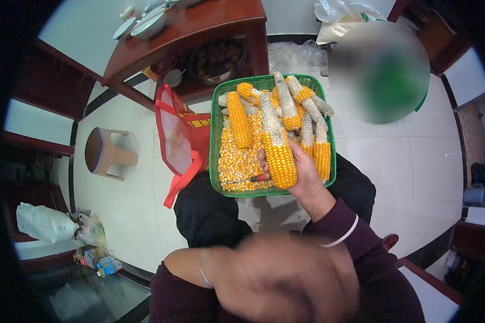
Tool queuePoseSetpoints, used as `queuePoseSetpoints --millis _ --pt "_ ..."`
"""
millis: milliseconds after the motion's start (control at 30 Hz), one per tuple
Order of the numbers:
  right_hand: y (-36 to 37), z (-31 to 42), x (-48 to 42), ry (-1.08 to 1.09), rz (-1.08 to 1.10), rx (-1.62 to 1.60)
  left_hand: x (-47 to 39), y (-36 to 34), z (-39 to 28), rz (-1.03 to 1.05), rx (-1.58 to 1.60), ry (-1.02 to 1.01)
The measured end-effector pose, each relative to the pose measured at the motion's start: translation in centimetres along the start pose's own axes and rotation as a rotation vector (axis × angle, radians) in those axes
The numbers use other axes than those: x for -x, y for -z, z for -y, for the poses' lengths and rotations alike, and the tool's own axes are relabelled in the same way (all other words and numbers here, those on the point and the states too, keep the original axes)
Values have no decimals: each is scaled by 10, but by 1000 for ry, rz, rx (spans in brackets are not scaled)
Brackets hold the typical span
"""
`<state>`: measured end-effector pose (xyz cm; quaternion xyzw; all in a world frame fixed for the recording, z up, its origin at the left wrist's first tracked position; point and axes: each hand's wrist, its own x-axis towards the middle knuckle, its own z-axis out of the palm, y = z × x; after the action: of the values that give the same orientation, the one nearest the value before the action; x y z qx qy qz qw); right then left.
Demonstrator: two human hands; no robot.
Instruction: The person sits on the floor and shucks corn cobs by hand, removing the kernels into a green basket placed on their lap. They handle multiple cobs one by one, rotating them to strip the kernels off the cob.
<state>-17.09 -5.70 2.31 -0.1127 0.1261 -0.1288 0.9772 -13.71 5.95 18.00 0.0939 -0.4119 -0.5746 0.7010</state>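
My right hand [307, 173] grips a corn cob [281, 161] above the basket; its upper part is stripped of kernels and the lower part is yellow. My left hand [287, 278], with a bracelet at the wrist, is large and blurred close to the camera; its fingers cannot be made out. A green woven basket [212, 133] rests at my knees. Loose corn kernels [236, 165] fill its left part, and several partly stripped cobs [285, 101] lie at the back and right. A thin metal tool with a red and black handle [258, 178] lies by my right fingertips.
Left of the basket stands a red bag [198, 137], with a plastic stool [117, 153] farther left. A wooden table [202, 24] bearing bowls is behind the basket. Plastic bags [48, 224] and bottles [109, 266] lie at lower left. A blurred patch hides the upper right.
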Motion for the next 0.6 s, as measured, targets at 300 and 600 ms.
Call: queuePoseSetpoints --millis 300,600 --pt "10 -8 -5 -70 59 0 23 176 21 -875 -289 223" --pt "6 -12 -21 268 -62 416 16 193 39 -870 -340 316"
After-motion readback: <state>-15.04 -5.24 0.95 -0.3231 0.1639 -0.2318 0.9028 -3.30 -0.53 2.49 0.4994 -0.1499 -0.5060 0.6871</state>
